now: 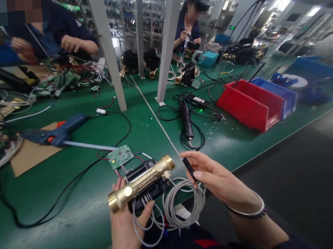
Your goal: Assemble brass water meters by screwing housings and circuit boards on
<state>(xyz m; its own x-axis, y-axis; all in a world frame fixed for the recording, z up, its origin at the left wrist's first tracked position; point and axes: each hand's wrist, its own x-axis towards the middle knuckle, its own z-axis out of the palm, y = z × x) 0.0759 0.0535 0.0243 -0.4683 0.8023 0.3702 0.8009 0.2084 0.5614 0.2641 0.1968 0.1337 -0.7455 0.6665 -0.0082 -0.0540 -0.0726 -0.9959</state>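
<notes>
Red bin [240,108] beside blue bin [289,103]

Brass tube and black housing held at the tabletop's near edge

The brass tube [141,183], ringed at both ends, lies across the black housing [160,188], roughly parallel to the near edge of the tabletop [77,237]. Grey leads loop from the housing's near side; a coil of grey cable [184,208] hangs beside it at that edge. Toward the far edge, thin wires join a green circuit board [120,157], its parts facing up. Near the brass tube, a slim black piece [188,167] is held tilted
</notes>
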